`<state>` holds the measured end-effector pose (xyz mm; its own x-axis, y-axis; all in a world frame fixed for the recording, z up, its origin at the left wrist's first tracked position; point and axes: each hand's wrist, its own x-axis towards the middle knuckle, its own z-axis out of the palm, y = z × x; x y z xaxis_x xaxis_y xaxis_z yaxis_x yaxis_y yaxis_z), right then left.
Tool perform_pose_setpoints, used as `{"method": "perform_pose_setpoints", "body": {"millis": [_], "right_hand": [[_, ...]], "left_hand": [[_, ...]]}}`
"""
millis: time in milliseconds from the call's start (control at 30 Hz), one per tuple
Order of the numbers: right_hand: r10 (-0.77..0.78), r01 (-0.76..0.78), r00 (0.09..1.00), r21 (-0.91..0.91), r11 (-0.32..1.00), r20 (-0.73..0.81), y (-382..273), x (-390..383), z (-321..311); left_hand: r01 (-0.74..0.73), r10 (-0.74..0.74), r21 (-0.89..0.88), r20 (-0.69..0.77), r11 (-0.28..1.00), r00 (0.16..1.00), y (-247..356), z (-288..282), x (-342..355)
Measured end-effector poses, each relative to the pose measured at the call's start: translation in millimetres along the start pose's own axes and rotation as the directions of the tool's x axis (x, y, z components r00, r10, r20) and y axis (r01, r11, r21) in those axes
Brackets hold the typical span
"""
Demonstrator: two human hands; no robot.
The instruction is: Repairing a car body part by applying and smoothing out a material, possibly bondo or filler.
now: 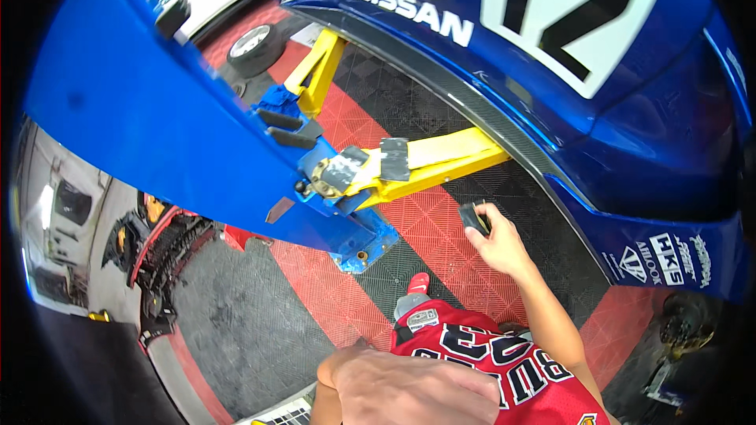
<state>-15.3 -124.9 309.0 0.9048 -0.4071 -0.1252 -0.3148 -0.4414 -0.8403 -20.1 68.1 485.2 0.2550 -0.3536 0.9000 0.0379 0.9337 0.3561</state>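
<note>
Right hand (504, 250): right of centre in the frame; thumb and fingers pinch a small dark block (472, 219)
Dark block: in those fingertips, just right of centre; held over the red and black floor tiles (236, 295), below the yellow lift arm (445, 153) in the frame
Left hand (417, 389): bottom centre, large and near the lens, in front of the red jersey (551, 393); I cannot tell whether it grips anything
Blue lift post (150, 94): upper left to centre; yellow arm beside its lower end
Blue car (551, 114): upper right; yellow arm reaches its lower edge
</note>
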Motion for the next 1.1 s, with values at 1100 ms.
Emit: {"method": "perform_pose_setpoints", "body": {"millis": [1100], "right_hand": [[-0.495, 0.5, 0.866, -0.183, 0.846, 0.075, -88.8, 55.7, 169.0]], "left_hand": [[0.908, -0.312, 0.058, -0.928, 0.415, 0.202, 8.3, -224.5, -177.7]]}}
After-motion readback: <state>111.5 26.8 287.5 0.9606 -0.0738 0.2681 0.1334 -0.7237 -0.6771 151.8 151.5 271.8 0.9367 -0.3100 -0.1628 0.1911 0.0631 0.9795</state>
